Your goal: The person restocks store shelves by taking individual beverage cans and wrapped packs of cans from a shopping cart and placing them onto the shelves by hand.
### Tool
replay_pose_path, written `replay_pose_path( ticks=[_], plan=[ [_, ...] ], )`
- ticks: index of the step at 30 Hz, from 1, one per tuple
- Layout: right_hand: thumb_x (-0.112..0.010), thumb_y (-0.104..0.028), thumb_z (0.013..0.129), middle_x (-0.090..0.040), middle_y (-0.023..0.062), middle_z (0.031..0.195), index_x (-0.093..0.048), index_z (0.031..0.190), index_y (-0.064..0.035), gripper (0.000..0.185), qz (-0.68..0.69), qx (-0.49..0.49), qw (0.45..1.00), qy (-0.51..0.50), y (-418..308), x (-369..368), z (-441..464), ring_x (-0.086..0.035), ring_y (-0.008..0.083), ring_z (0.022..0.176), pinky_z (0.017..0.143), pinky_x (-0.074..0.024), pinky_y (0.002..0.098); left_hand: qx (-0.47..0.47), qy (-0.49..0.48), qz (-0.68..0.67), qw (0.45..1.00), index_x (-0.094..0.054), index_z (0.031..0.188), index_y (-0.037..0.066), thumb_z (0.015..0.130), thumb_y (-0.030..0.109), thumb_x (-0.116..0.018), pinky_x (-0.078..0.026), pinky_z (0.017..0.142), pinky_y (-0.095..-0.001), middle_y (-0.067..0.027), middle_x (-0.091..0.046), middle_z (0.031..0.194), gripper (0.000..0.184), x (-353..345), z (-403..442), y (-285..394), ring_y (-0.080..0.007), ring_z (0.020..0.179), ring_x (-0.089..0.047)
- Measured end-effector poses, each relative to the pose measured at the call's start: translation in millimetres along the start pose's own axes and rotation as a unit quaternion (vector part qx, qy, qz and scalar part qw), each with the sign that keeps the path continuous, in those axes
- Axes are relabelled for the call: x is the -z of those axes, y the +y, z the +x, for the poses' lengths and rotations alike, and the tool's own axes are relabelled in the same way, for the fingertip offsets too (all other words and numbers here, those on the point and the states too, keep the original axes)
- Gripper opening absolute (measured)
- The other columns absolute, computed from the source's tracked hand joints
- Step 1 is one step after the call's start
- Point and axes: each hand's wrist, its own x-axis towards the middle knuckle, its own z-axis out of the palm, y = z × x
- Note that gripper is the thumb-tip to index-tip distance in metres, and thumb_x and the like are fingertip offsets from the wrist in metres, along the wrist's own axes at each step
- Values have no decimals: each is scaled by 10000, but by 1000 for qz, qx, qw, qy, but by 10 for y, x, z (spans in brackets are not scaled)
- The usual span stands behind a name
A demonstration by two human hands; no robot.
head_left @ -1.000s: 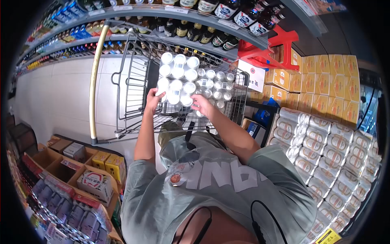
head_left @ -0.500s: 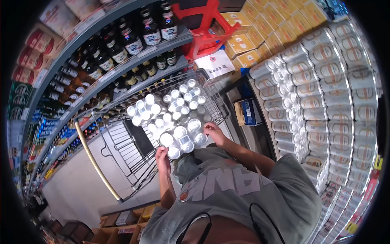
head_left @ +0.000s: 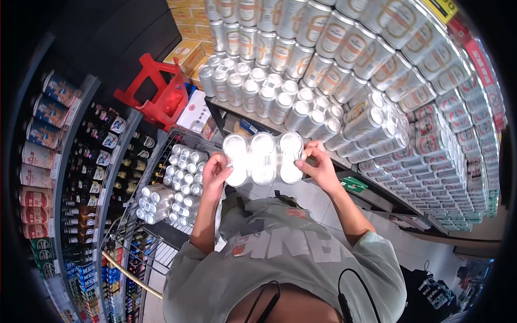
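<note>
A shrink-wrapped pack of silver cans [head_left: 263,156] is held up in front of my chest, its can ends facing me. My left hand [head_left: 216,171] grips its left side, with the thumb over the near edge. On the opposite side, my right hand [head_left: 318,164] has its fingers closed on the wrap. Below and left of the pack stands a wire shopping cart [head_left: 161,250], and several similar can packs [head_left: 184,169] lie inside it. One pack [head_left: 153,204] there lies tilted at the cart's left. The held pack hides part of the cart and shelf behind it.
Ahead and right, silver can packs [head_left: 283,99] are stacked on a low shelf, with a tall wall of cans [head_left: 334,40] behind. A red plastic stool [head_left: 156,91] and white box [head_left: 195,114] stand beyond the cart. Bottle shelves [head_left: 86,177] line the left.
My view has turned right, towards the stacked cans. Both hands have brought the can pack from over the cart's near side to in front of the can shelf, still gripping it.
</note>
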Motion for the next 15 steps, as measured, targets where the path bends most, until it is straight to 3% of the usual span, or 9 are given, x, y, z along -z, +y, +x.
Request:
replay_pose_path(
  ticks=[3,7,9,15],
  plan=[
    [-802,-124,761,-438,41,1108,-602,817,-70,215,21,-31,998,42,-315,554,-32,-430,171,1110,1026,-298,311,-8,-47,-97,994,-488,875,79,822,111,-654,-365,745,-208,15,-451,877,177,-510,361,-114,-70,807,-463],
    [-802,-200,782,-467,60,1181,-622,782,-71,221,-89,5,992,91,-647,1104,67,-413,210,1213,1094,-234,382,-13,-79,-140,987,-508,914,64,855,130,-617,-437,740,-210,-10,-557,872,140,-1062,806,-137,-69,801,-543],
    [-808,-241,783,-483,73,1190,-641,770,-70,240,-125,3,985,117,-692,1311,170,-426,236,1220,1092,-252,405,-13,-112,-143,983,-517,923,57,881,136,-599,-486,745,-219,-30,-596,890,122,-1256,1072,-135,-74,829,-589],
    [-810,-307,774,-501,99,1160,-661,765,-54,294,-236,7,959,159,-553,1839,674,-468,255,1160,1046,-324,373,11,-118,-167,979,-533,952,47,903,118,-572,-490,748,-224,-38,-615,915,94,-1668,1930,-450,-82,822,-598]
  ],
)
